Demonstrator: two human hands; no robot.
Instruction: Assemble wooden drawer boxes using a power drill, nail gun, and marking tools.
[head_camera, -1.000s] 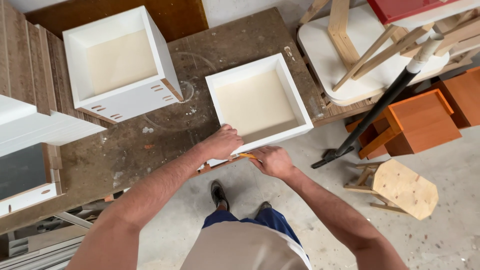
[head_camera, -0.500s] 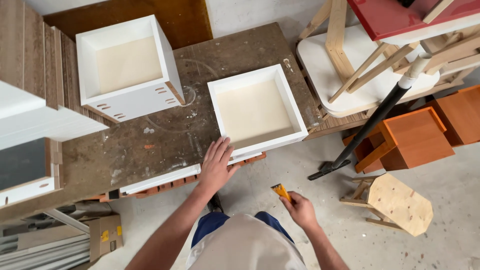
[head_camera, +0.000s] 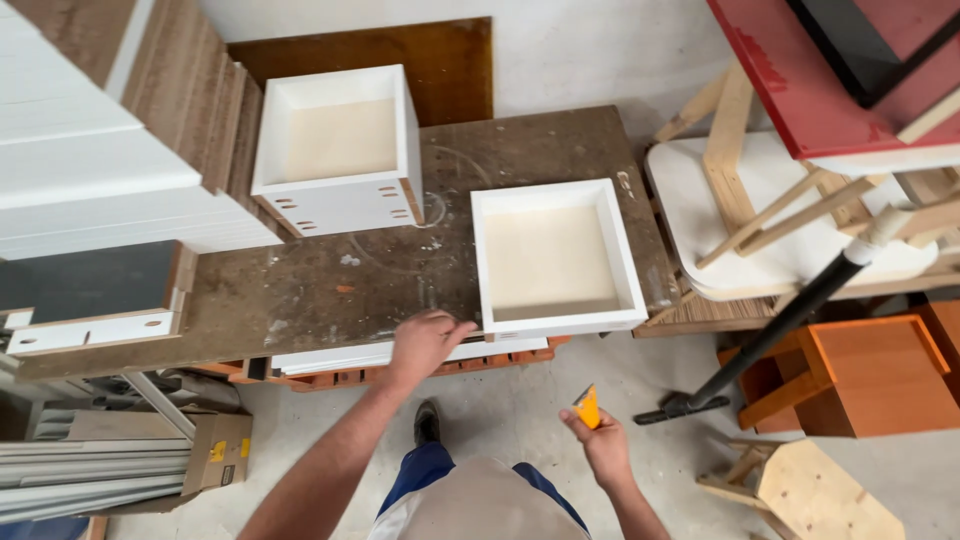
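My left hand (head_camera: 425, 343) rests on the front edge of the worn brown workbench (head_camera: 330, 285), fingertips touching the near left corner of a white open drawer box (head_camera: 555, 260). My right hand (head_camera: 600, 445) is pulled back over the floor and grips a small yellow tool (head_camera: 587, 407), held upright. A second white drawer box (head_camera: 338, 148) stands at the back left of the bench, its side showing slots.
White and wood-grain panels (head_camera: 100, 150) are stacked at the left. A white panel (head_camera: 380, 355) lies under the bench edge. A white stool seat (head_camera: 790, 240), orange cabinets (head_camera: 850, 375), a black pole (head_camera: 790, 320) and a wooden stool (head_camera: 815, 490) crowd the right.
My right hand has drawn away from the drawer's front edge toward my body, carrying the yellow tool. My left hand slid left along the bench edge. The camera view shifted.
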